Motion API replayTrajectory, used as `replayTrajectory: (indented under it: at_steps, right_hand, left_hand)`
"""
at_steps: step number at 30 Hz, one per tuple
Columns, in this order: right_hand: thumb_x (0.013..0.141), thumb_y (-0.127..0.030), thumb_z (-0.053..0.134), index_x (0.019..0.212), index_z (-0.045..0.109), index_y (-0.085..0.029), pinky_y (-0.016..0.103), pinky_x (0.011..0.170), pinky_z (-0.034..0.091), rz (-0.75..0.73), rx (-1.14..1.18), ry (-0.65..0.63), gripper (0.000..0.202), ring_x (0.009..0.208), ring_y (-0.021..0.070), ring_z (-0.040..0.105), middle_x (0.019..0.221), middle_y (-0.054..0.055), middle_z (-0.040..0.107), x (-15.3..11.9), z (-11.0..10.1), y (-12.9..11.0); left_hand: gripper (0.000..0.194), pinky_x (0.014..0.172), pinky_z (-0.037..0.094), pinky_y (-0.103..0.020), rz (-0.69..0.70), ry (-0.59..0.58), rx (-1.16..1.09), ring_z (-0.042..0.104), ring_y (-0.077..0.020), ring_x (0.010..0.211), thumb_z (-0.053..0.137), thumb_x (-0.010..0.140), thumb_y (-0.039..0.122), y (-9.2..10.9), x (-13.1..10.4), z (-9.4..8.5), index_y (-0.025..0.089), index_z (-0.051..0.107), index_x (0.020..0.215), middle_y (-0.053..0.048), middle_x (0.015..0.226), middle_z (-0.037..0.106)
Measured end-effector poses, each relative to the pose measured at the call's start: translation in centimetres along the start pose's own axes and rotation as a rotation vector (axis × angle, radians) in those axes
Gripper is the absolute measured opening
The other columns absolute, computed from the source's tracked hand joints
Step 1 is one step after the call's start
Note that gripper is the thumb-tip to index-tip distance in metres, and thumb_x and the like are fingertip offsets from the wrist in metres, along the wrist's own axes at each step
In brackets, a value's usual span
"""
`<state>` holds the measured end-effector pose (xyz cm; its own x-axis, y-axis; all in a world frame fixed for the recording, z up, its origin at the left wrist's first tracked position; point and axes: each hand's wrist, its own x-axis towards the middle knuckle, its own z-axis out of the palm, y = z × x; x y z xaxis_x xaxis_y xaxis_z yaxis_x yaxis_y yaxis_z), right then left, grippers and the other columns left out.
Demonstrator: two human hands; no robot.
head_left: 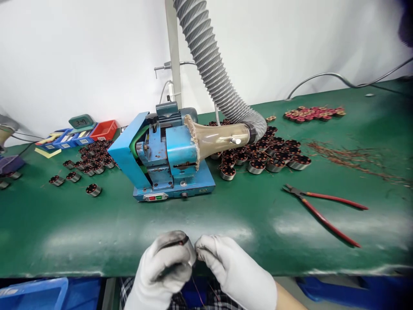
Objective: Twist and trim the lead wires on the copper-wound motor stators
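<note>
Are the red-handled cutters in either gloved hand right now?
No, the red-handled cutters lie on the green table with their handles spread, apart from and to the right of the right hand.

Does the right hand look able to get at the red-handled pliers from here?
Likely yes: nothing visible stands between the right hand and the pliers, spread open on the green tabletop. That hand is pinched closed beside the part in the left hand, though.

The metal ring (191, 253) is mostly hidden by the left hand (164, 265), the grey hose (211, 51) is cut off above, and the blue bin (38, 295) below.
</note>
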<state>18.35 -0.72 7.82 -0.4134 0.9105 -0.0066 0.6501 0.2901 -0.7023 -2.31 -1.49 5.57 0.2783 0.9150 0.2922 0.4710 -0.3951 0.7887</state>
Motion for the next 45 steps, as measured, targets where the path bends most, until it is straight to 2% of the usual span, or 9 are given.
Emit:
replayTrajectory:
  at_steps: [4,11,16,21,25,29,35,40,45]
  right_hand:
    - [0.090,-0.020,0.033,0.077,0.052,-0.020,0.025,0.062,0.042,0.017,0.003,0.095,0.022,0.066,0.0162,0.054,0.070,0.002,0.058,0.0,0.1,0.0]
    - [0.062,-0.001,0.048,0.074,0.055,-0.020,0.033,0.059,0.038,-0.015,-0.581,0.259,0.024,0.063,0.0242,0.053,0.065,0.007,0.058,0.4,0.9,-1.3]
    - [0.081,-0.017,0.042,0.075,0.053,-0.022,0.029,0.056,0.038,0.111,-0.270,0.248,0.014,0.061,0.0203,0.054,0.066,0.005,0.059,0.1,0.7,-1.3]
    - [0.088,-0.037,0.033,0.077,0.051,-0.022,0.030,0.070,0.043,0.175,0.346,0.093,0.026,0.076,0.0197,0.056,0.077,0.004,0.060,0.0,-0.1,-0.6]
    - [0.086,-0.041,0.032,0.076,0.051,-0.021,0.034,0.071,0.042,0.217,0.386,0.003,0.029,0.077,0.0212,0.053,0.076,0.004,0.058,0.1,-0.6,-0.5]
    - [0.086,-0.039,0.032,0.072,0.049,-0.021,0.033,0.068,0.041,0.173,0.286,-0.030,0.028,0.074,0.0206,0.052,0.072,0.003,0.055,-0.2,-1.0,-0.2]
    - [0.089,-0.026,0.035,0.074,0.051,-0.022,0.028,0.063,0.042,0.084,0.062,0.121,0.022,0.068,0.0179,0.054,0.070,0.003,0.058,-0.3,-0.5,-0.3]
    - [0.071,-0.004,0.040,0.077,0.056,-0.019,0.036,0.065,0.041,0.096,-0.427,0.228,0.023,0.069,0.0252,0.056,0.069,0.008,0.060,0.5,1.1,-1.0]
    - [0.088,-0.024,0.033,0.070,0.047,-0.020,0.025,0.050,0.039,0.256,0.252,0.026,0.023,0.053,0.0155,0.051,0.058,0.000,0.052,2.0,2.2,0.4]
  left_hand:
    - [0.064,0.084,0.053,-0.036,0.180,-0.013,0.340,0.054,-0.0264,0.108,0.067,0.070,0.029,0.7,0.4,0.3,0.031,0.038,0.127,-0.012,0.117,0.049]
    - [0.030,0.081,0.052,-0.036,0.034,0.132,0.129,0.054,-0.0229,0.103,0.058,0.066,0.009,1.4,1.1,2.8,0.026,0.050,0.089,-0.005,0.104,0.050]
    - [0.031,0.083,0.051,-0.036,-0.068,0.364,-0.012,0.056,-0.0207,0.098,0.063,0.066,0.017,1.5,1.1,3.5,0.024,0.047,0.092,-0.005,0.101,0.048]
    - [0.052,0.072,0.055,-0.037,-0.280,0.015,-0.283,0.063,-0.0230,0.087,0.065,0.068,0.030,0.9,0.8,2.6,0.028,0.047,0.116,-0.009,0.113,0.057]
    - [0.042,0.061,0.056,-0.035,-0.387,-0.083,-0.664,0.066,-0.0226,0.074,0.064,0.068,0.041,1.8,1.6,1.8,0.023,0.055,0.105,-0.009,0.101,0.065]
    - [0.010,0.082,0.052,-0.036,-0.080,0.053,-0.295,0.059,-0.0260,0.100,0.057,0.074,0.027,2.4,2.3,1.3,0.021,0.063,0.078,-0.007,0.083,0.066]
    - [0.063,0.083,0.052,-0.035,0.106,0.003,0.192,0.055,-0.0247,0.106,0.070,0.058,0.014,1.6,1.8,1.4,0.029,0.047,0.114,-0.009,0.114,0.047]
    - [0.021,0.079,0.051,-0.032,-0.043,0.130,0.102,0.056,-0.0191,0.094,0.059,0.069,0.012,1.4,1.7,3.0,0.023,0.049,0.083,-0.003,0.094,0.051]
    - [0.046,0.082,0.050,-0.041,-0.022,0.244,0.322,0.053,-0.0246,0.101,0.060,0.069,0.017,-0.4,0.7,4.2,0.021,0.042,0.111,-0.011,0.109,0.042]
